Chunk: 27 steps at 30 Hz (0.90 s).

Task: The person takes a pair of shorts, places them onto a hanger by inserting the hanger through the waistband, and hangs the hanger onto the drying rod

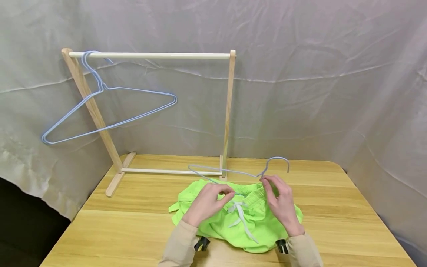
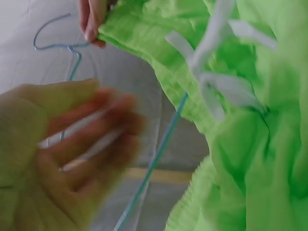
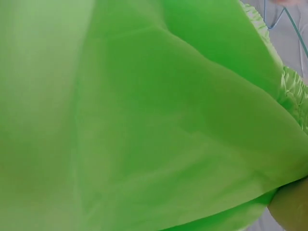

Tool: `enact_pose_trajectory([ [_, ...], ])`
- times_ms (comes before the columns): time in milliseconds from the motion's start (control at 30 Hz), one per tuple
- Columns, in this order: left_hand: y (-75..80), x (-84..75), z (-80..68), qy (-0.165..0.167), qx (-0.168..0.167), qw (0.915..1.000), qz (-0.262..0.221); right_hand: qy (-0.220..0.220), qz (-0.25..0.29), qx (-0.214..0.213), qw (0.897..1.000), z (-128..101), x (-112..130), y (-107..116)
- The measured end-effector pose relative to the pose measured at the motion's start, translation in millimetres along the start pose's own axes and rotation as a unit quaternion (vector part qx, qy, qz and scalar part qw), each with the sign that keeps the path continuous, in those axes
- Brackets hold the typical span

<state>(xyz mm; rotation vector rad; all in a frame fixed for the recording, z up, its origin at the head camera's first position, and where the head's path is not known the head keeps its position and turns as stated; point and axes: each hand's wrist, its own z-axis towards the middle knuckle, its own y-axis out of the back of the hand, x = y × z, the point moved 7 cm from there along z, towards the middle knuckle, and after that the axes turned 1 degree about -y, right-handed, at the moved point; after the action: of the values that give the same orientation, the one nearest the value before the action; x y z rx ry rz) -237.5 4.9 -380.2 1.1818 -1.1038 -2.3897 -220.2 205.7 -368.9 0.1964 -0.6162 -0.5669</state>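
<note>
Left hand (image 1: 207,203) fingers curled, pinching the waistband of the green shorts (image 1: 237,218). Right hand (image 1: 281,203) pinches the other waistband end, just under the neck of a blue wire hanger (image 1: 240,171). The hanger's bar runs into the waistband, its hook lifted off the desk (image 1: 333,207). Shorts are bright lime green, crumpled, with an elastic waist and a white drawstring (image 1: 239,215), lying mid-desk near the front edge. No readable labels. Behind stands a wooden rack (image 1: 150,55) with a second blue hanger (image 1: 110,111).
</note>
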Motion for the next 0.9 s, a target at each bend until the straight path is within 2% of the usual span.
enact_pose_trajectory([
  [67,-7.7,7.4,-2.2,0.029,0.053,0.9977,0.029,-0.001,-0.001,-0.008,1.0,0,0,1],
  [133,-13.5,12.5,-4.2,0.042,0.09,0.9939,0.048,0.0,0.001,-0.016,1.0,0,0,2],
  [300,-24.8,21.3,-8.8,0.062,0.146,0.9857,0.057,0.011,0.008,-0.035,0.999,0,0,5],
  [500,-26.6,26.1,-13.9,0.077,0.16,0.9816,0.071,0.017,0.007,-0.049,0.999,0,-1,6],
  [700,-27.2,31.4,-16.5,0.092,0.171,0.9792,0.059,0.014,0.007,-0.054,0.998,-1,-1,6],
  [900,-28.5,35.7,-18.4,0.103,0.171,0.9778,0.064,0.011,0.011,-0.058,0.998,-1,0,8],
])
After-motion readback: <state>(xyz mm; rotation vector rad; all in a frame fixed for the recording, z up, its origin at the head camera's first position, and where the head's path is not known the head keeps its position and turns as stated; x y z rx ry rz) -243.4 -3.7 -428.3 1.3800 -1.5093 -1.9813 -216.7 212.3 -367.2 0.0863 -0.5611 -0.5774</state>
